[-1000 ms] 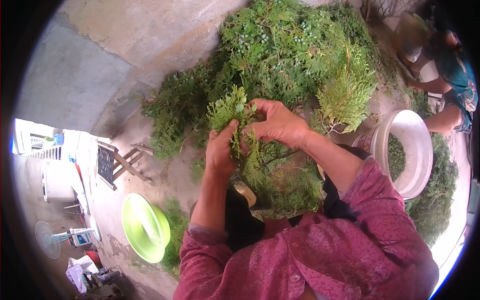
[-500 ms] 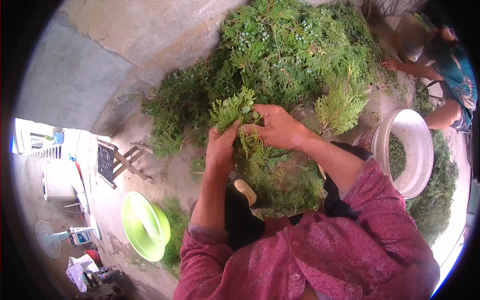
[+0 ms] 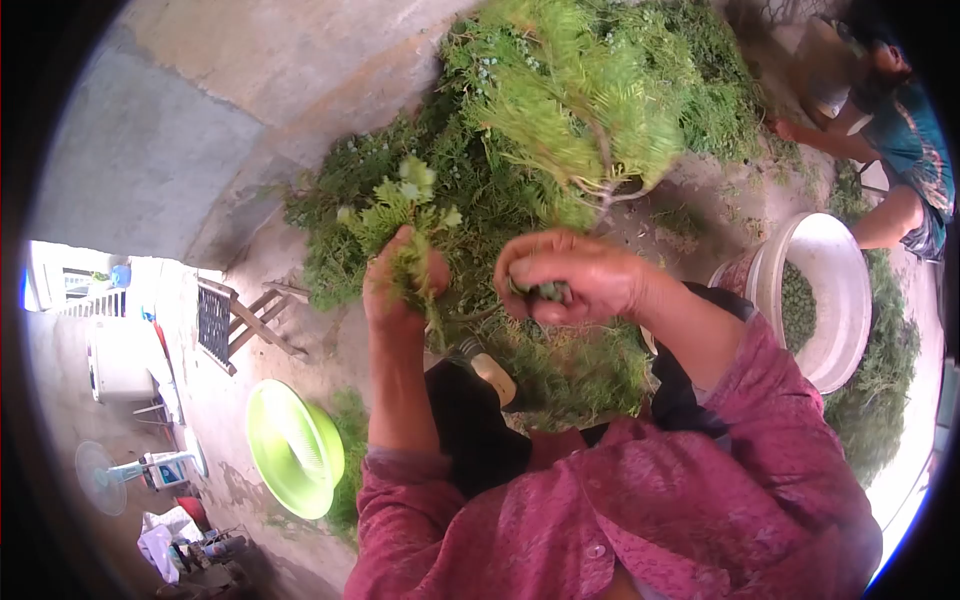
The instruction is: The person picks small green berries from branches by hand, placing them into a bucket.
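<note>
My left hand [image 3: 382,285] is closed around a leafy green sprig [image 3: 400,205] of flat, scaly evergreen foliage. Some pale green cones show among its tips. Curled inward beside it, my right hand [image 3: 590,272] holds several small green cones [image 3: 550,292] in its fingers. Behind and above that hand, a larger evergreen branch [image 3: 590,120] is smeared by motion, its bare forked stem running down toward my hands. A big heap of cut evergreen branches [image 3: 400,160] lies just beyond, dotted with bluish-green cones.
On the right stands a white bucket [image 3: 845,300] with green cones [image 3: 797,310] inside. A person [image 3: 915,150] sits past it, one hand near the heap. To the left are a lime-green basin [image 3: 270,440], a folding wooden stool [image 3: 250,315] and a fan [image 3: 105,475].
My hands have moved apart, the left going left with the sprig and the right turning palm inward with cones in it. The larger branch has swung up and left over the heap.
</note>
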`<state>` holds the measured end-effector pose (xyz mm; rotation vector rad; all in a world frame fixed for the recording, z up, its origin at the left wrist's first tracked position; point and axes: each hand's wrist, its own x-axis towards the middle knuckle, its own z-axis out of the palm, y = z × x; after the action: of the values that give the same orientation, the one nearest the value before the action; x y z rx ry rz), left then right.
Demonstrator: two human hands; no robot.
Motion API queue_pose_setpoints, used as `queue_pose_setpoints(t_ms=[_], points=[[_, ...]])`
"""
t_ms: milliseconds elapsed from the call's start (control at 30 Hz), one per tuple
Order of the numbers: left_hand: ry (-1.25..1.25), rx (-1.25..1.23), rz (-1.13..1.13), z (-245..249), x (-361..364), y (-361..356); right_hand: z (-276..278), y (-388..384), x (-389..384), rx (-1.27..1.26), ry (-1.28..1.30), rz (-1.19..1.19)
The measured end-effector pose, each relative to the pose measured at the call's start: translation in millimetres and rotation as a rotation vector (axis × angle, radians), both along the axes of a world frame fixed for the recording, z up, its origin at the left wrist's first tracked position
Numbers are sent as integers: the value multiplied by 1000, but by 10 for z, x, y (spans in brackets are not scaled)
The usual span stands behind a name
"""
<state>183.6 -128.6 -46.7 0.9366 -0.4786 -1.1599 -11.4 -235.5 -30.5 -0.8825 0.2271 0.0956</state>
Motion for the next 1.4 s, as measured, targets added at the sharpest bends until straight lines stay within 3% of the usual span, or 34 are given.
queue_pose_setpoints(t_ms=[67,167,400,500,633,700,867,1333,1400], points=[[-5,54,49,-63,11,-8,-102,-72,35,139,-127,-118],[-57,136,117,50,-86,-43,-55,-83,71,288,-38,-203],[-216,225,113,56,-92,2,-111,-99,95,280,48,-224],[-80,146,139,65,-150,-37,-60,-65,105,261,105,-284],[-183,149,199,29,-216,-78,-219,-116,180,314,94,-310],[-140,139,49,32,-256,-93,-221,-142,201,349,117,-384],[-210,202,-83,84,-422,-125,-280,-159,248,299,159,-432],[-412,211,13,-115,-444,-143,-270,-106,240,314,189,-445],[-400,217,16,-137,-434,-139,-233,-102,242,213,135,-415]])
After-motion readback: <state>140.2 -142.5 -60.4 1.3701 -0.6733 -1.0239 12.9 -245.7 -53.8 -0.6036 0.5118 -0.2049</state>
